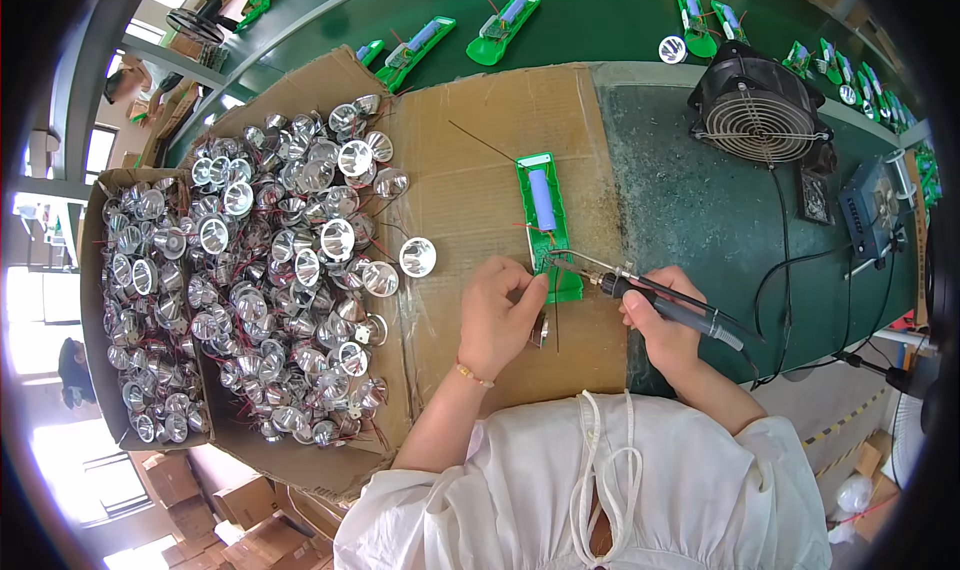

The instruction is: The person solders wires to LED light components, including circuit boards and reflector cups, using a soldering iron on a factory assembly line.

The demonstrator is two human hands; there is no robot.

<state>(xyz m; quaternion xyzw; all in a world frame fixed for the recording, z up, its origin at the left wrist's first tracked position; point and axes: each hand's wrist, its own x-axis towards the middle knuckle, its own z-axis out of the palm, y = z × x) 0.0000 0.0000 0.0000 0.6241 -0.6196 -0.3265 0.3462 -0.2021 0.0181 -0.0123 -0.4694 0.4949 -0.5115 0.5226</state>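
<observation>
A green plastic housing (572,288) lies on the cardboard sheet in front of me, holding a light purple cylindrical battery (542,200) and thin red and black wires. My right hand (665,315) grips a soldering iron (675,311) by its dark handle. A thin metal tube runs alongside the iron, and its tip reaches the lower part of the housing. My left hand (497,310) is closed in a pinch at the housing's lower left edge; what its fingertips hold is hidden. Just below those fingers a small shiny part (541,331) shows, partly covered.
To the left, cardboard boxes (395,410) hold many silver reflector cups; one loose reflector (417,257) lies beside them. A black fan (758,120) and a blue soldering station (875,208) stand right, with cables between. More green housings (503,30) lie along the far green surface.
</observation>
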